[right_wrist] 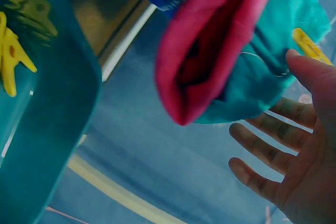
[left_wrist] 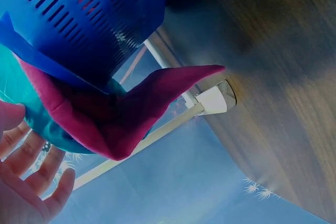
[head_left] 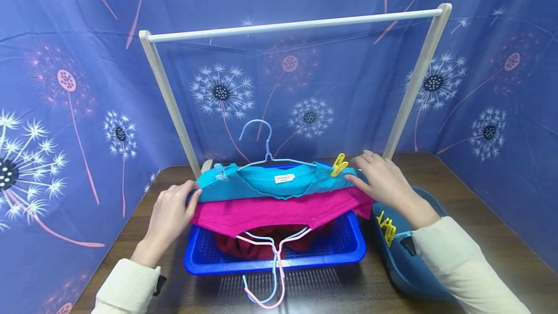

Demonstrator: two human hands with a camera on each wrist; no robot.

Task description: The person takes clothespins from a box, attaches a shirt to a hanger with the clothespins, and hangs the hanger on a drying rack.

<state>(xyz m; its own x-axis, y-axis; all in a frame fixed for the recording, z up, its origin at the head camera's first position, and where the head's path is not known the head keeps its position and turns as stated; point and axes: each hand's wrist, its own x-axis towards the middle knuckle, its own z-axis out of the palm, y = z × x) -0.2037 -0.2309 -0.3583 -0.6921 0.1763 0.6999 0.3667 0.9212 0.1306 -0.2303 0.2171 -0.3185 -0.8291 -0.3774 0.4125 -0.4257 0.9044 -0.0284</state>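
Observation:
A turquoise shirt (head_left: 257, 185) with a white neck label lies across the blue basket (head_left: 192, 261), on a pale blue hanger (head_left: 269, 144) whose hook points up. A light blue clothespin (head_left: 221, 172) sits at its left shoulder, a yellow clothespin (head_left: 338, 165) at its right. My left hand (head_left: 171, 210) pinches the shirt's left end, thumb in front. The right hand (head_left: 388, 183) holds the other end, thumb on the front and fingers behind. Beneath lies a magenta garment (head_left: 261, 212), with pink and pale blue hangers (head_left: 279, 251) below it, hooks toward me.
Behind the basket stands a rack with a white bar (head_left: 296, 24) and wooden posts (head_left: 416, 84). On the right, a dark teal tub (head_left: 398, 275) holds several yellow clothespins (head_left: 388, 230). Dark red cloth (head_left: 244, 248) lies inside the basket. A patterned blue curtain (head_left: 348, 86) surrounds the wooden table (head_left: 479, 236).

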